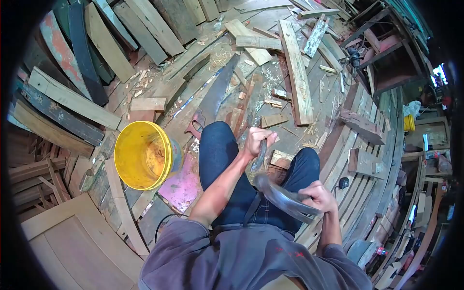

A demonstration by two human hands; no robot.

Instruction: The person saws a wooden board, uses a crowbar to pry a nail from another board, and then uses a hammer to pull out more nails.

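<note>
In the head view my left hand (pixel 259 141) is closed around a narrow, dark metal bar (pixel 260 157), held over the gap between my knees. My right hand (pixel 319 197) is wrapped round a dark grey metal tool (pixel 282 199), smeared by motion, in front of my lap. The blurred tool's far end comes close to the bar's lower end; its exact kind I cannot tell. A wood block (pixel 281 159) lies between my knees, partly hidden. Beyond my left knee rests a handsaw (pixel 217 94) with a reddish handle.
A yellow bucket (pixel 141 155) stands at left, near a pink sheet (pixel 181 186). Wood chips and offcuts surround a long plank (pixel 296 72) ahead. Curved timbers (pixel 72 96) lean at far left. A slatted wooden stack (pixel 360 164) lies right, with a panelled door (pixel 79 246) lower left.
</note>
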